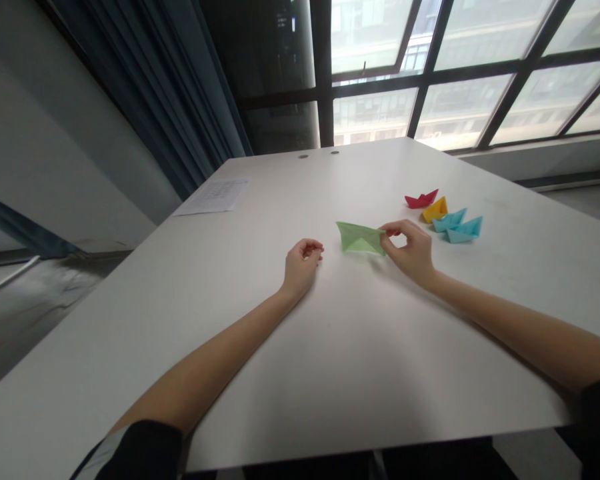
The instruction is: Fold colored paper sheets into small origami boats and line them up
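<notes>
A light green folded paper boat (363, 239) is held just above the white table, its right end pinched between the thumb and fingers of my right hand (410, 250). My left hand (303, 263) is to the left of the green boat and apart from it. Its fingers are curled in toward the thumb, and nothing shows between them. Beyond my right hand, a row of folded paper boats stands on the table: a red boat (422, 199), a yellow boat (435, 210) and two light blue boats, the nearer blue boat (464, 230) in front of the farther blue boat (449, 221).
The white table (300, 373) spreads out around both hands. A printed sheet of paper (215, 195) lies at its far left edge. Two round grey fittings (303, 157) are set near the far edge. Behind stand a blue curtain (155, 87) and dark-framed windows (375, 113).
</notes>
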`<act>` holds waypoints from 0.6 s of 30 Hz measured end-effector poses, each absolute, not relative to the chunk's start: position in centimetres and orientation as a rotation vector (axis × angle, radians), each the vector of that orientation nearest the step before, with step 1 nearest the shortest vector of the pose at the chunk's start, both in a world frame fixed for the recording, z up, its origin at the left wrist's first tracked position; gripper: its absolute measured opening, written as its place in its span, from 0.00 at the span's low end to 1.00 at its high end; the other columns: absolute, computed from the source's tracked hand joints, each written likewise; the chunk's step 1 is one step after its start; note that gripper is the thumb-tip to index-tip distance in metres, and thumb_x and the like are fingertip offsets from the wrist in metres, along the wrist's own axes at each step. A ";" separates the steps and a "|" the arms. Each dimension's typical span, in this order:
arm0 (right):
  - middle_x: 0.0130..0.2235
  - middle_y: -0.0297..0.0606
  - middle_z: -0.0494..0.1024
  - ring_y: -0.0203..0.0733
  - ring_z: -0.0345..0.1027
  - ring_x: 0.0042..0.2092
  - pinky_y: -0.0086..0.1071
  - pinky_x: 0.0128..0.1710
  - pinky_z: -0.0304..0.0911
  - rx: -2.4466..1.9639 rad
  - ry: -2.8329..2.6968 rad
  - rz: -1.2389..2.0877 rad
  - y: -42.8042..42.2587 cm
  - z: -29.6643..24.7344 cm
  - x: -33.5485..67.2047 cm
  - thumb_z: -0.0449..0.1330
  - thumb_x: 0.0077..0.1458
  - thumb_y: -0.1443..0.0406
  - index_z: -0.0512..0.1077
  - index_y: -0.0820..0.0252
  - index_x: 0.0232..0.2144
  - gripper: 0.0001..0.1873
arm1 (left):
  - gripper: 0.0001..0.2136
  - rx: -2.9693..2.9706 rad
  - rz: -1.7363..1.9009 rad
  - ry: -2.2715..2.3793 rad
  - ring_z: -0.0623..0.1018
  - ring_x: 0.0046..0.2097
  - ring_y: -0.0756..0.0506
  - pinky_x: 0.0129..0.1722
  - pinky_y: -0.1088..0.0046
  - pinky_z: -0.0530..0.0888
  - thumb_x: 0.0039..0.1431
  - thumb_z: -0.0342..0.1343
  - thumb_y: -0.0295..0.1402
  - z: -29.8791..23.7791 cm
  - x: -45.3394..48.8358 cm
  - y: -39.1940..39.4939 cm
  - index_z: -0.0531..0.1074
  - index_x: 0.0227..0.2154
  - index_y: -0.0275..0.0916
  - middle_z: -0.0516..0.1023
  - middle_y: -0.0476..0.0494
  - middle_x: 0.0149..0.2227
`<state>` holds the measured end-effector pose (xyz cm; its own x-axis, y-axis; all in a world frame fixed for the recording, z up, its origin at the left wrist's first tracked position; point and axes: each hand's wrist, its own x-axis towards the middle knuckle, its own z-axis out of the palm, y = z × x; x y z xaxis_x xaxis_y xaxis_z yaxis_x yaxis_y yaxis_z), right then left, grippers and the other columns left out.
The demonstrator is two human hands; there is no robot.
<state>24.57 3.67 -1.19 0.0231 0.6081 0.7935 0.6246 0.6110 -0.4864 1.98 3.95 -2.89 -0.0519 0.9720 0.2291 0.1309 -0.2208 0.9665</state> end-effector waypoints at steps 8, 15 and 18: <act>0.32 0.37 0.75 0.39 0.66 0.38 0.35 0.39 0.60 -0.443 -2.490 -0.405 2.8 -1.6 24.5 0.54 0.54 0.68 0.71 0.57 0.35 0.07 | 0.05 1.761 1.353 1.350 0.73 0.32 0.51 0.27 0.78 0.68 0.51 0.49 0.28 -2.2 1.8 3.2 0.70 0.30 0.38 0.73 0.47 0.32; 0.32 0.39 0.75 0.39 0.66 0.38 0.35 0.42 0.59 -0.527 -2.680 -0.037 2.2 -2.0 23.4 0.51 0.56 0.64 0.73 0.58 0.35 0.11 | 0.07 2.464 0.901 1.498 0.70 0.42 0.45 0.44 0.67 0.67 0.52 0.53 0.30 -2.4 1.5 2.5 0.71 0.35 0.38 0.74 0.44 0.38; 0.32 0.39 0.75 0.40 0.66 0.37 0.36 0.41 0.59 -0.718 -2.599 0.021 2.6 -2.0 23.7 0.51 0.57 0.63 0.73 0.59 0.33 0.11 | 0.12 2.579 0.738 1.595 0.69 0.44 0.43 0.45 0.64 0.67 0.53 0.53 0.34 -2.7 1.4 2.6 0.71 0.40 0.39 0.72 0.43 0.42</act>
